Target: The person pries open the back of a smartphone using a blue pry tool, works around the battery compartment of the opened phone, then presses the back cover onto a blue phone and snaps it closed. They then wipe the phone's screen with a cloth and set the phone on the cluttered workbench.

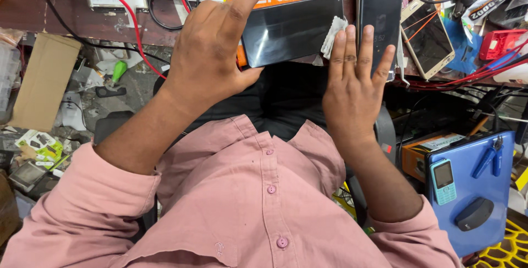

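Left hand [206,53] grip clamps dark phone [291,30] at bench [33,9] edge, 12 o'clock; right hand [355,89] flat, fingers pressing white cloth [333,36] at phone's 3 o'clock edge; glass looks clean, wiping seemingly near done; second phone [379,9] beside.

Cloth [333,36] right of phone [291,28]

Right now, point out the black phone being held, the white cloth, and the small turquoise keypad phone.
black phone [294,28], head view, middle of its dark screen.
white cloth [332,36], head view, crumpled part above the right hand's fingertips.
turquoise keypad phone [443,181], head view, its keypad.
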Action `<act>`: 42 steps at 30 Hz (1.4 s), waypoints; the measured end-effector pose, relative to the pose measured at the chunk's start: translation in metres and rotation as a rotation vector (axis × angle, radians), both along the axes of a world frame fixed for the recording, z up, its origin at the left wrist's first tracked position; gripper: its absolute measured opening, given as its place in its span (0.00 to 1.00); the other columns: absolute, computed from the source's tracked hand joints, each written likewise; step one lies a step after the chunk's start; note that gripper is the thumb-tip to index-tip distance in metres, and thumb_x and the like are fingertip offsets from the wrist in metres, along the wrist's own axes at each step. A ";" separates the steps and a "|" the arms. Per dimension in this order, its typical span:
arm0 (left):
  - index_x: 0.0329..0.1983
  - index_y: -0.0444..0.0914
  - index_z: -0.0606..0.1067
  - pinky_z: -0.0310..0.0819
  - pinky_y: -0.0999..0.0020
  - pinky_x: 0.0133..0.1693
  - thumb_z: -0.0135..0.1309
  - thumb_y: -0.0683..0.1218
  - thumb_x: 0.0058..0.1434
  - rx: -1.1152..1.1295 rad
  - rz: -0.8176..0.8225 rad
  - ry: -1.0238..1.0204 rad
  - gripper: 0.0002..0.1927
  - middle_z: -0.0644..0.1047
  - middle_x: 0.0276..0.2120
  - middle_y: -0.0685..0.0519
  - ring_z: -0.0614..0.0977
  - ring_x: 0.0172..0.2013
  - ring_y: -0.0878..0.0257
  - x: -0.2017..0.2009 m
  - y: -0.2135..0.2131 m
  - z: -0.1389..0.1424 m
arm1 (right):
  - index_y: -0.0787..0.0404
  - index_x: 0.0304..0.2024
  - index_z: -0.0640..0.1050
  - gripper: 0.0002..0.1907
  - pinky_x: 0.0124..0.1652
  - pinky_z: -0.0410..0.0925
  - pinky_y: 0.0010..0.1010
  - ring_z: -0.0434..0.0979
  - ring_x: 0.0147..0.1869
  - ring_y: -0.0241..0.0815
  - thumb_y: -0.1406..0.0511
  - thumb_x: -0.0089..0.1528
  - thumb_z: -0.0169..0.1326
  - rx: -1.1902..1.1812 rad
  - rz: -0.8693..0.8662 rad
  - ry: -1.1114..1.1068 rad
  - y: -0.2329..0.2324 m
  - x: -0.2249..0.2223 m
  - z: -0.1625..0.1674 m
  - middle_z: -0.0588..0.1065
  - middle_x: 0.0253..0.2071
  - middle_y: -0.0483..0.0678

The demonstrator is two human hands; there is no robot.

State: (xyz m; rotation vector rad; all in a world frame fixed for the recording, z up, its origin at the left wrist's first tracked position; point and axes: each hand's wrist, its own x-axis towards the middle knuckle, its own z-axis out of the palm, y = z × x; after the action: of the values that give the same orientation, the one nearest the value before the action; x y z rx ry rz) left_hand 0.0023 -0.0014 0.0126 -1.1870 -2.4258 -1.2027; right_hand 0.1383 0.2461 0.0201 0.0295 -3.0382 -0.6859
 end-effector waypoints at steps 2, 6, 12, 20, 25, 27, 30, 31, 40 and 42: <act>0.74 0.39 0.55 0.69 0.54 0.54 0.78 0.48 0.50 -0.009 -0.004 0.000 0.55 0.74 0.45 0.48 0.75 0.47 0.49 0.000 0.000 0.001 | 0.72 0.75 0.62 0.28 0.75 0.42 0.62 0.50 0.85 0.58 0.69 0.73 0.43 -0.018 -0.011 -0.007 -0.009 -0.001 -0.001 0.63 0.79 0.58; 0.74 0.40 0.55 0.69 0.54 0.52 0.77 0.48 0.45 -0.022 -0.024 0.021 0.57 0.73 0.45 0.48 0.75 0.46 0.48 -0.002 -0.001 0.001 | 0.69 0.78 0.61 0.29 0.75 0.43 0.62 0.50 0.84 0.57 0.69 0.74 0.42 -0.094 0.058 -0.021 -0.037 -0.004 -0.004 0.60 0.79 0.57; 0.76 0.41 0.54 0.70 0.55 0.53 0.69 0.39 0.51 -0.035 -0.033 0.040 0.52 0.73 0.39 0.50 0.75 0.43 0.50 -0.006 -0.003 -0.005 | 0.67 0.80 0.59 0.30 0.75 0.43 0.60 0.49 0.85 0.54 0.66 0.75 0.42 -0.068 0.159 -0.026 -0.082 -0.005 -0.015 0.56 0.81 0.56; 0.78 0.44 0.51 0.71 0.56 0.50 0.61 0.33 0.52 -0.042 -0.013 0.007 0.52 0.74 0.41 0.48 0.75 0.44 0.50 0.002 -0.003 -0.005 | 0.59 0.77 0.64 0.31 0.74 0.45 0.60 0.52 0.83 0.51 0.67 0.70 0.46 -0.256 0.250 0.008 -0.086 -0.009 -0.009 0.59 0.79 0.51; 0.80 0.45 0.47 0.71 0.56 0.48 0.63 0.34 0.52 -0.112 0.001 -0.031 0.56 0.73 0.37 0.49 0.74 0.41 0.51 0.006 -0.001 -0.001 | 0.53 0.69 0.75 0.21 0.75 0.50 0.55 0.60 0.79 0.51 0.62 0.73 0.53 -0.580 0.448 0.136 -0.056 -0.021 -0.015 0.69 0.72 0.44; 0.80 0.45 0.46 0.71 0.55 0.49 0.64 0.35 0.52 -0.114 0.004 -0.053 0.57 0.72 0.35 0.50 0.74 0.40 0.52 0.008 0.001 0.002 | 0.51 0.64 0.80 0.18 0.74 0.53 0.50 0.65 0.77 0.49 0.64 0.71 0.55 -0.578 0.523 0.195 -0.045 -0.025 -0.013 0.75 0.67 0.42; 0.81 0.45 0.45 0.71 0.57 0.49 0.70 0.39 0.51 -0.105 -0.005 -0.043 0.61 0.72 0.36 0.50 0.75 0.42 0.51 0.008 0.004 0.007 | 0.51 0.55 0.84 0.13 0.70 0.59 0.48 0.69 0.73 0.49 0.65 0.68 0.57 -0.780 0.582 0.169 -0.033 -0.025 0.006 0.79 0.60 0.41; 0.81 0.45 0.45 0.71 0.57 0.49 0.72 0.42 0.49 -0.104 -0.011 -0.049 0.63 0.72 0.37 0.50 0.74 0.43 0.51 0.008 0.005 0.009 | 0.51 0.53 0.84 0.11 0.69 0.60 0.48 0.70 0.72 0.48 0.64 0.68 0.58 -0.890 0.573 0.103 -0.027 -0.024 0.016 0.80 0.57 0.40; 0.79 0.42 0.46 0.67 0.52 0.53 0.80 0.55 0.42 -0.088 0.012 0.022 0.69 0.74 0.48 0.48 0.72 0.46 0.48 0.004 0.019 0.010 | 0.69 0.58 0.78 0.12 0.57 0.71 0.38 0.83 0.55 0.53 0.72 0.72 0.56 -1.436 -0.301 0.433 0.098 -0.008 0.074 0.79 0.54 0.57; 0.81 0.43 0.47 0.66 0.52 0.52 0.80 0.53 0.41 -0.078 0.024 -0.008 0.70 0.74 0.49 0.48 0.73 0.45 0.49 0.004 0.022 0.013 | 0.77 0.64 0.66 0.27 0.63 0.68 0.42 0.74 0.66 0.56 0.73 0.68 0.63 -0.879 -0.126 0.542 0.097 0.004 0.071 0.72 0.63 0.61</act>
State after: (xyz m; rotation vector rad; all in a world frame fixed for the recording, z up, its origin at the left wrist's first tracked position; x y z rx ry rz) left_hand 0.0061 0.0201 0.0256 -1.1726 -2.5064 -1.1174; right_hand 0.1424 0.3435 0.0914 -0.3068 -2.5418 0.5847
